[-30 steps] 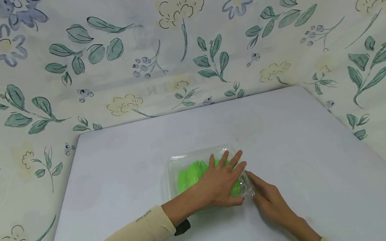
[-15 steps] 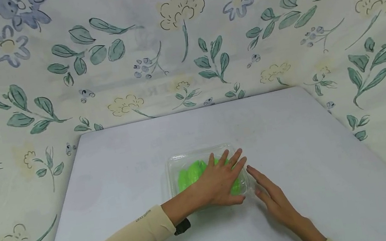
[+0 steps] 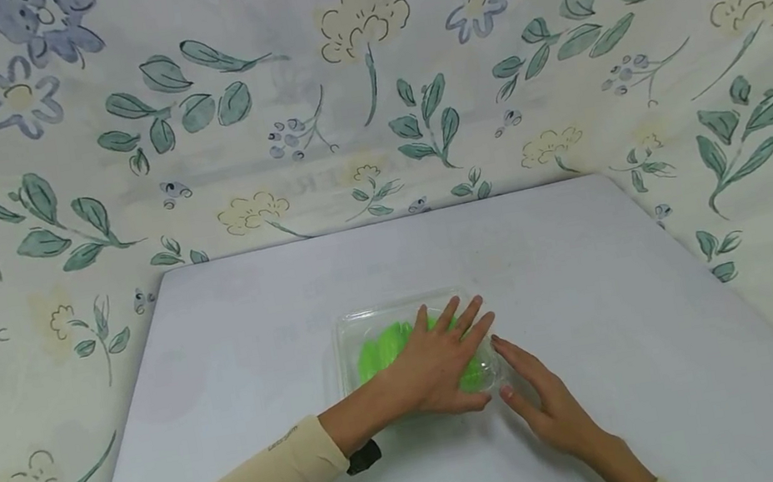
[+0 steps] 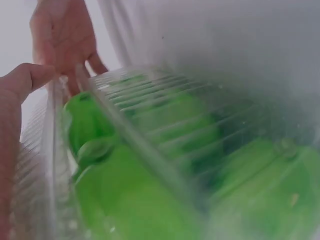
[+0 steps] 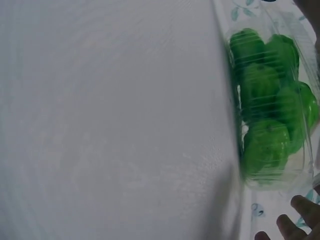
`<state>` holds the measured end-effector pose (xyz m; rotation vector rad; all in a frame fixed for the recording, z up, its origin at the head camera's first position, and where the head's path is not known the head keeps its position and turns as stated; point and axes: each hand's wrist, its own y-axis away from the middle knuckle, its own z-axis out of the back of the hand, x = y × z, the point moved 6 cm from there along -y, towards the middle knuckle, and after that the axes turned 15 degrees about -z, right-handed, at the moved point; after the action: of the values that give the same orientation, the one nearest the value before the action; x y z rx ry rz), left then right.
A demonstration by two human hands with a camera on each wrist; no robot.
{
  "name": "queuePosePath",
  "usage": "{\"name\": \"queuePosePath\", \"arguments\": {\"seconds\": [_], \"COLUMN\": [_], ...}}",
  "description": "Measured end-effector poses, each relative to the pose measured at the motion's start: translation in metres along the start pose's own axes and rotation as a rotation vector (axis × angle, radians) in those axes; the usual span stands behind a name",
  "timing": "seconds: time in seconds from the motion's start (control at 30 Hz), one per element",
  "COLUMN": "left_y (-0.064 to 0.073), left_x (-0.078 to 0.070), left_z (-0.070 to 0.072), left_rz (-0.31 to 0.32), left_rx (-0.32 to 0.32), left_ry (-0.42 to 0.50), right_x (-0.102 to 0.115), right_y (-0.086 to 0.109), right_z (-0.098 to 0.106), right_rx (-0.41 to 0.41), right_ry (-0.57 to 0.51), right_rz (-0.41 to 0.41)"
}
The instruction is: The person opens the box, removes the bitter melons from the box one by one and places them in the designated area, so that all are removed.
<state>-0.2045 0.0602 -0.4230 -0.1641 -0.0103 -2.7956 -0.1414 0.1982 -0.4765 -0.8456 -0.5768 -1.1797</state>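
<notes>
A clear plastic clamshell box (image 3: 361, 322) on the table holds several bright green, lobed, pepper-like vegetables (image 5: 265, 145). My left hand (image 3: 440, 363) lies across the lid's right part with its fingers spread, hiding some of the contents. Beside the box's right end is my right hand (image 3: 553, 408), its fingers extended and its thumb apart from them. Whether its fingertips touch the rim cannot be told. In the left wrist view the left thumb (image 4: 30, 80) lies along the rim, with the right hand (image 4: 62, 40) beyond. The lid edge (image 4: 135, 135) stands a little apart from the base rim there.
The white table (image 3: 254, 312) reaches out on all sides of the box. Behind it and along both sides hangs a floral-patterned cloth (image 3: 366, 109). A dark band (image 3: 363, 457) shows at the left wrist.
My right hand has drawn back from the box's right corner, and its thumb has since come slightly nearer again. The left hand has stayed on the lid, with only a slight shift.
</notes>
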Motion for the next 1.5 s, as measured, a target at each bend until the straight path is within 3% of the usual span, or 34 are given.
{"name": "queuePosePath", "arguments": {"seconds": [0.23, 0.6, 0.87, 1.1, 1.5], "left_y": [0.030, 0.113, 0.163, 0.181, 0.191], "left_x": [0.013, 0.038, 0.044, 0.048, 0.050], "left_z": [0.014, 0.039, 0.031, 0.016, -0.003], "left_rz": [0.098, 0.278, 0.392, 0.468, 0.497], "left_rx": [0.016, -0.072, -0.130, -0.156, -0.185], "left_ry": [0.152, 0.307, 0.421, 0.467, 0.559], "right_x": [-0.002, 0.008, 0.007, 0.011, 0.017], "right_y": [0.000, -0.006, -0.010, -0.016, -0.029], "right_z": [0.000, 0.006, 0.009, 0.014, 0.023], "right_rx": [0.017, -0.020, -0.022, -0.018, -0.045], "right_ry": [0.047, 0.057, 0.118, 0.140, 0.140], "right_rz": [-0.048, 0.035, 0.027, 0.028, 0.071]}}
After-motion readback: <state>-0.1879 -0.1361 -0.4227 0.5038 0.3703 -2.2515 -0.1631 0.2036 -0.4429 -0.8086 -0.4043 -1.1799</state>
